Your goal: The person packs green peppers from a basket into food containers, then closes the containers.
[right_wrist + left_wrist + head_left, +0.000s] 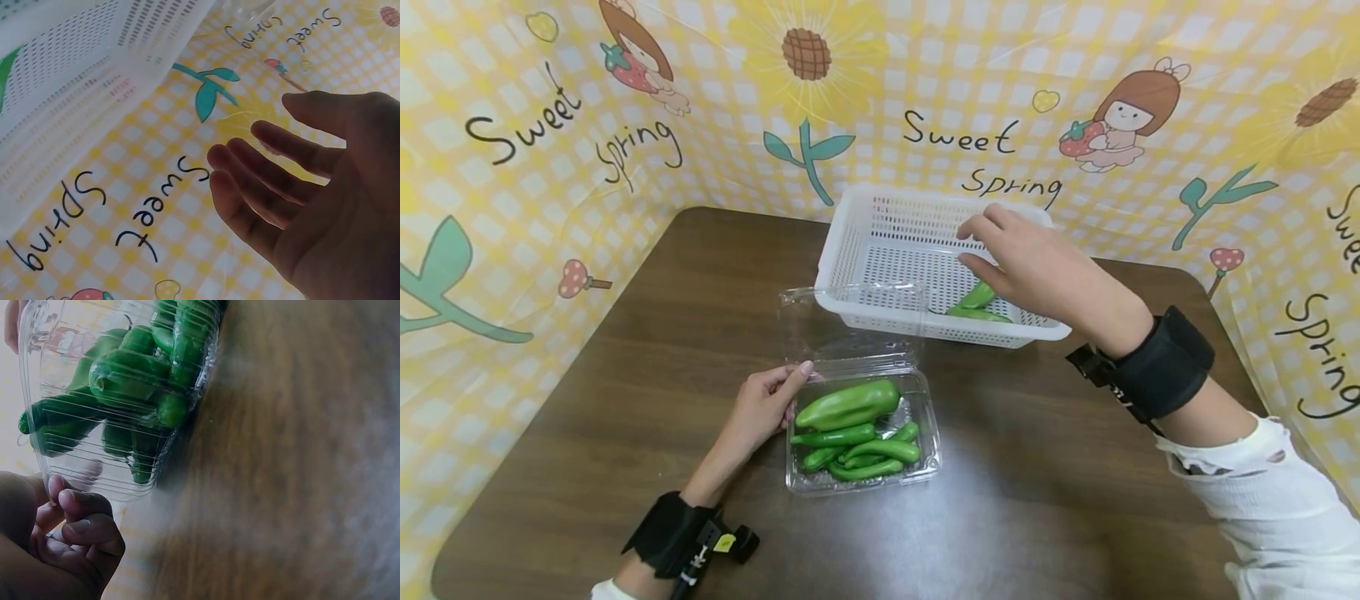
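A clear plastic clamshell box lies open on the brown table, filled with several green peppers. My left hand holds the box's left edge, thumb on the rim; the left wrist view shows its fingers curled beside the box and peppers. A white perforated basket stands behind the box with two green peppers in its near right corner. My right hand hovers over the basket, fingers relaxed and empty, as the right wrist view of that hand confirms.
The brown table is walled by a yellow checked "Sweet Spring" backdrop at the back and on both sides. The clamshell's lid stands up against the basket's front wall. Black wrist straps sit on both forearms.
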{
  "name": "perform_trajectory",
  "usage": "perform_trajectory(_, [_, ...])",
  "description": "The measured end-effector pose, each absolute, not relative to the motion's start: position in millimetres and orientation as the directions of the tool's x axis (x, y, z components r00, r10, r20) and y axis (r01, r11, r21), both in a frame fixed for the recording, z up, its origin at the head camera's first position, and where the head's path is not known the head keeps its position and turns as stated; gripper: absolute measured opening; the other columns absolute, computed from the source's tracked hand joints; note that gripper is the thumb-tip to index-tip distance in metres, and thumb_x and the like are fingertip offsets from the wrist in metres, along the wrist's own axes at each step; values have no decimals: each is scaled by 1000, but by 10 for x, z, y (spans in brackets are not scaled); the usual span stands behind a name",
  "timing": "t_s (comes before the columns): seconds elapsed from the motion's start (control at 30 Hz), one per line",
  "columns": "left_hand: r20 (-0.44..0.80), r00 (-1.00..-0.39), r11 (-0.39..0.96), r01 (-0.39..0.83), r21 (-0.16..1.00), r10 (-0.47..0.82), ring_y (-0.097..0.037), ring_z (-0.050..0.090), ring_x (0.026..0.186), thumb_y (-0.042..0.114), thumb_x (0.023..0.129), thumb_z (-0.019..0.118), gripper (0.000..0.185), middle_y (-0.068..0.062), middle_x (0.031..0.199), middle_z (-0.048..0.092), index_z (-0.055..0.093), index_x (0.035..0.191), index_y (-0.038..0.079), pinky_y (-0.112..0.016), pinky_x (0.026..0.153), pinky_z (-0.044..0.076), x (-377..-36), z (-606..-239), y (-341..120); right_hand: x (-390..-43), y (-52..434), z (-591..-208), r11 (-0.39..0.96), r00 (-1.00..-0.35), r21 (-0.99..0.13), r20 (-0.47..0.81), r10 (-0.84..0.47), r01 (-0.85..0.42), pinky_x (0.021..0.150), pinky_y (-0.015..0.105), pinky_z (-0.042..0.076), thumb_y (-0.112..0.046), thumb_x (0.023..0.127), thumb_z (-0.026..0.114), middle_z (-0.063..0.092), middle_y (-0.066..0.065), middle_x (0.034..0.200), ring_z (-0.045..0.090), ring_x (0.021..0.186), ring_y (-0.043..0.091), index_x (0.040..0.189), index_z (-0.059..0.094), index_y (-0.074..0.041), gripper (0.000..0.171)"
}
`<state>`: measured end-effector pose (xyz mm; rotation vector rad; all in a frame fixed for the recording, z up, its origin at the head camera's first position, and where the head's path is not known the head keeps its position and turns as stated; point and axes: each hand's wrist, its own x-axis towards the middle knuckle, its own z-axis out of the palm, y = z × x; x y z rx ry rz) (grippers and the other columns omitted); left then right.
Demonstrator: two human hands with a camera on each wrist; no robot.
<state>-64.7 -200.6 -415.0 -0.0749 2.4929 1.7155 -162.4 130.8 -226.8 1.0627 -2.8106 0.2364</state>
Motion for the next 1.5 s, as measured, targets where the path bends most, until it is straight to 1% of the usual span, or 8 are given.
perform_trajectory(0.2, [-137,-990,344,-121,931,21,-10,44,44,38,103,53,37,-5,54,51,74,110,9,-25,42,42,-620,-4080,-1986,-1782,1327,-2238,746,-756,-138,41,-653,-652,77,42,52,-25,101,59,61,13,115,63,93,28,124,58,-6,30])
perform_trajectory(0.27, [-140,-990,348,-125,929,17,-9,44,44,36,103,53,36,-4,54,50,73,111,7,-25,42,42,-615,-4078,-1986,-1827,1327,-2248,743,-751,-134,10,-660,-656,78,42,52,-24,100,61,62,13,114,63,92,28,123,59,-5,30])
perform_trajectory(0.47, [-111,-994,359,-95,929,24,-10,45,43,47,101,53,41,0,53,50,74,108,12,-27,41,43,-645,-4186,-2027,-1996,1343,-2291,749,-744,-131,-97,-662,-649,82,44,54,-19,98,62,64,17,111,64,95,30,120,59,-2,28])
perform_trajectory(0.7, [-119,-993,360,-102,928,26,-9,44,44,48,100,53,41,0,53,50,74,107,14,-26,42,43,-654,-4173,-2035,-2246,1376,-2396,779,-721,-159,-300,-624,-607,80,40,53,-22,98,62,68,15,105,62,89,27,121,62,-3,29])
perform_trajectory(0.97, [-112,-993,367,-95,925,27,-9,45,44,48,101,53,41,0,53,51,75,107,14,-26,42,43,-653,-4188,-2035,-2440,1435,-2557,821,-702,-180,-440,-560,-542,83,42,53,-28,97,63,65,17,115,62,97,28,126,58,-5,37])
perform_trajectory(1.17, [-117,-993,374,-99,922,24,-10,45,44,48,101,53,41,-1,53,51,75,107,14,-26,42,43,-654,-4180,-2030,-2526,1470,-2679,875,-655,-190,-596,-464,-446,81,40,57,-27,95,65,59,18,122,61,97,27,130,55,-2,44])
perform_trajectory(1.4, [-115,-993,372,-95,923,31,-10,45,44,48,101,53,41,-2,54,51,75,107,14,-26,42,43,-659,-4173,-2030,-2608,1437,-2804,902,-573,-226,-709,-411,-368,86,41,57,-27,94,67,56,23,132,56,122,40,134,49,1,52])
perform_trajectory(1.5, [-114,-993,377,-94,921,31,-10,45,44,48,101,52,41,-1,53,51,75,107,14,-27,42,43,-657,-4174,-2038,-2632,1382,-2852,900,-533,-230,-740,-409,-372,85,41,58,-28,95,65,57,22,134,55,125,40,136,48,0,52])
